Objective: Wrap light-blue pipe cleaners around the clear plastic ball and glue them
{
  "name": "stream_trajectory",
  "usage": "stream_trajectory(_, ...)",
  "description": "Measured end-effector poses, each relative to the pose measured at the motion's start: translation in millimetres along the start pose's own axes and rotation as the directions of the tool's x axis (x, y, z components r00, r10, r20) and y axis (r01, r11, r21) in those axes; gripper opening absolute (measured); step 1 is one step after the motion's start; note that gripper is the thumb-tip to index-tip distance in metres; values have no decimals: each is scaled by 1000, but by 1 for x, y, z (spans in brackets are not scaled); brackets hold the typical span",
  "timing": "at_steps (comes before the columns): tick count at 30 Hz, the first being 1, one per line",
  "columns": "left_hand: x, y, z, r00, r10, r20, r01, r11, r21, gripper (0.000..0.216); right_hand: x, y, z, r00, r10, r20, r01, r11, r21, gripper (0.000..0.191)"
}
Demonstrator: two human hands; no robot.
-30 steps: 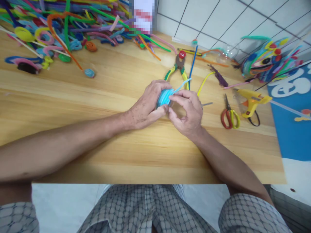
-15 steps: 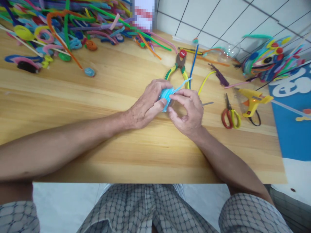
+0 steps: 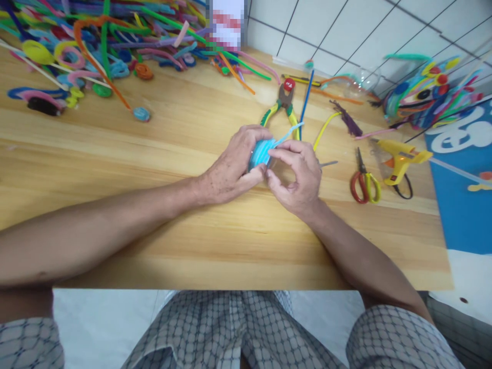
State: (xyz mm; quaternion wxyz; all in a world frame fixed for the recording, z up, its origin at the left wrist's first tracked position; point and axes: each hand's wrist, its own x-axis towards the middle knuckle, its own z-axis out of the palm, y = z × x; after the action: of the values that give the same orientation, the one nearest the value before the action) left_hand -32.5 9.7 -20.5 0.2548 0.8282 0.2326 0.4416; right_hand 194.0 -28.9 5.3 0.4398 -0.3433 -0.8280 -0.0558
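Note:
A light blue pipe-cleaner coil [image 3: 260, 152] sits between both hands above the wooden table [image 3: 154, 154]. My left hand [image 3: 230, 166] wraps round the coil from the left, thumb under it. From the right, my right hand [image 3: 298, 177] pinches the coil's loose blue tail, which sticks out up and to the right toward the pliers [image 3: 283, 105]. Most of the coil is hidden by my fingers.
A heap of coloured pipe cleaners [image 3: 107, 36] fills the table's far left. Red-handled scissors [image 3: 363, 182] and a yellow glue gun [image 3: 400, 156] lie to the right of my hands. A colourful pipe-cleaner figure [image 3: 426, 95] stands at far right, beside a blue board [image 3: 461, 195].
The blue coil has turned slightly between my fingers; both hands stay in the same place.

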Motion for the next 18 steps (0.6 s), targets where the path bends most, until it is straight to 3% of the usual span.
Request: stream_trajectory(18,2,7,-3,997,-68,29,68,998,2,64,-6,1,3,997,60,55,-59,998,-21,51)
